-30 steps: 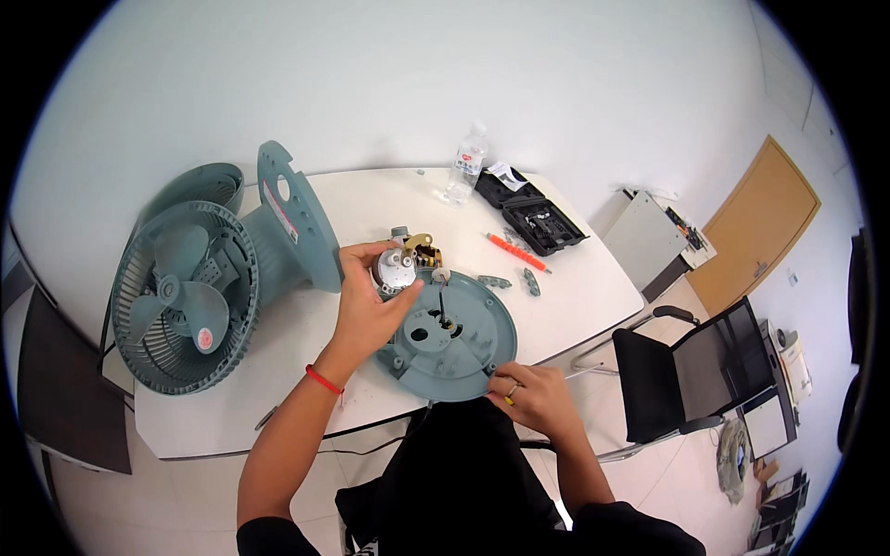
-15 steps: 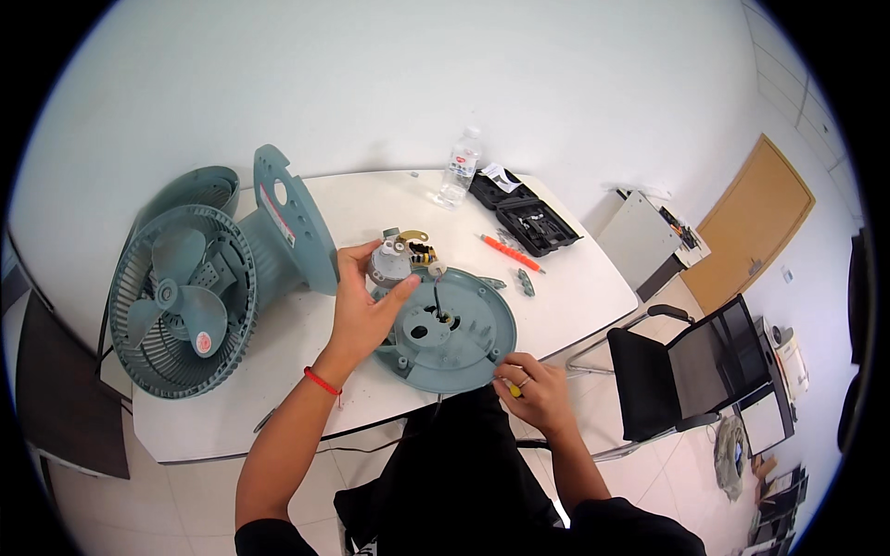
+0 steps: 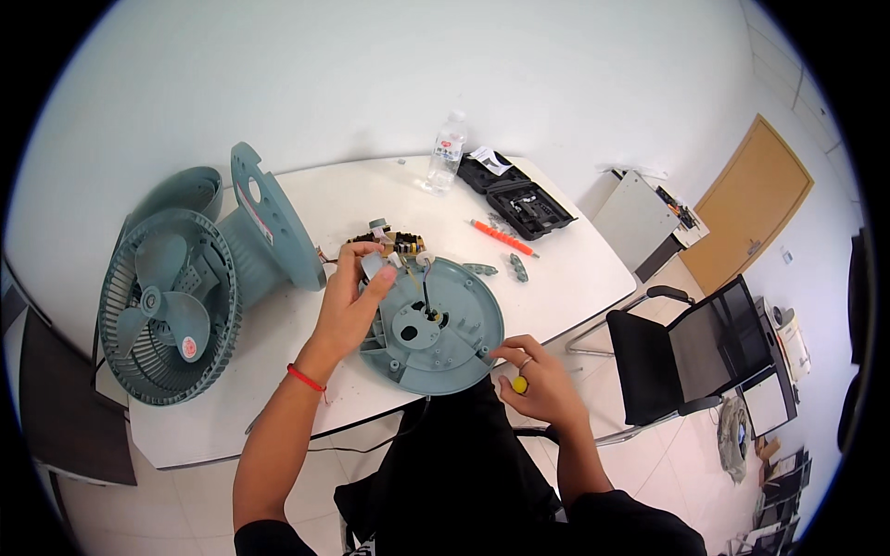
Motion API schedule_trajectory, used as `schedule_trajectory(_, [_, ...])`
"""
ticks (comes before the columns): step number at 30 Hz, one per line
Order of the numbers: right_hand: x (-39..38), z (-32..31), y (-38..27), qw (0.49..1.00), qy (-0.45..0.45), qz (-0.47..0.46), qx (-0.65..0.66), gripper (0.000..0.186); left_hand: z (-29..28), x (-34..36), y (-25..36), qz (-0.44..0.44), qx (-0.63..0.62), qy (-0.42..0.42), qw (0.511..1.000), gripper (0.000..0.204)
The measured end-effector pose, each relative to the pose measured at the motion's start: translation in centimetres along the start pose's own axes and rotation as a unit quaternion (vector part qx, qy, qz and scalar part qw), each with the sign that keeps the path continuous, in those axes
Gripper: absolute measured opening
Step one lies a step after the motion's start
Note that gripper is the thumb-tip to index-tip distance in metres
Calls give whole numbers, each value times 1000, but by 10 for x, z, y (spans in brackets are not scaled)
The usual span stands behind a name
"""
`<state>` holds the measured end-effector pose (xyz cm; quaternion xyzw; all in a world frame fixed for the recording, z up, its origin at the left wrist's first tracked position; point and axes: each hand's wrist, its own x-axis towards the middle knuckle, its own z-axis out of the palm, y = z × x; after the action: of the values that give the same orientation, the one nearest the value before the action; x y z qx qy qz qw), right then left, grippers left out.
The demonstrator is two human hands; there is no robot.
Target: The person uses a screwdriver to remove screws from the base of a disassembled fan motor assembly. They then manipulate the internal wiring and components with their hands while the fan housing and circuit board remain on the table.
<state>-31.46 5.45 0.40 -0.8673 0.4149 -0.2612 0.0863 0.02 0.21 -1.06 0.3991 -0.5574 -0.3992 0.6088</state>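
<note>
My left hand (image 3: 345, 310) pinches a small grey part (image 3: 374, 266) above the left side of a round green-grey fan base (image 3: 440, 363). Behind those fingers sits a wired assembly (image 3: 399, 243) with black and yellow pieces. Wires (image 3: 425, 292) run from it down to the middle of the base. At the base's right rim is my right hand (image 3: 547, 385), its fingers curled round a yellow-ended tool (image 3: 519, 383); the rest of the tool is hidden. The base lies at the near table edge with its inner side up.
A fan (image 3: 171, 306) with blades and an upright stand plate (image 3: 278, 222) fills the table's left. Toward the back are a water bottle (image 3: 447, 153), an open black tool case (image 3: 528, 211), an orange-handled tool (image 3: 503, 237) and small green-grey pieces (image 3: 518, 268). A chair (image 3: 667, 361) stands right.
The grey part in my left hand has turned and dropped slightly toward the base. My right hand has shifted a little, its fingers loosening around the yellow-ended tool. The view has shifted slightly.
</note>
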Motion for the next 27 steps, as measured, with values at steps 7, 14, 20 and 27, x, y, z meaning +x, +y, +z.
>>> schedule_trajectory(7, [-11,-33,-1,998,-4,22,55,32,-8,4,15,111,143,-91,979,45])
schedule_trajectory(14, [-24,-47,4,997,29,35,70,30,-17,7,28,102,191,-248,944,47])
schedule_trajectory(20, [-32,-46,28,996,56,49,53,27,-14,9,27,70,208,-295,930,44])
schedule_trajectory(27, [-32,-33,47,993,66,70,69,18,-15,13,25,99,287,-314,900,44])
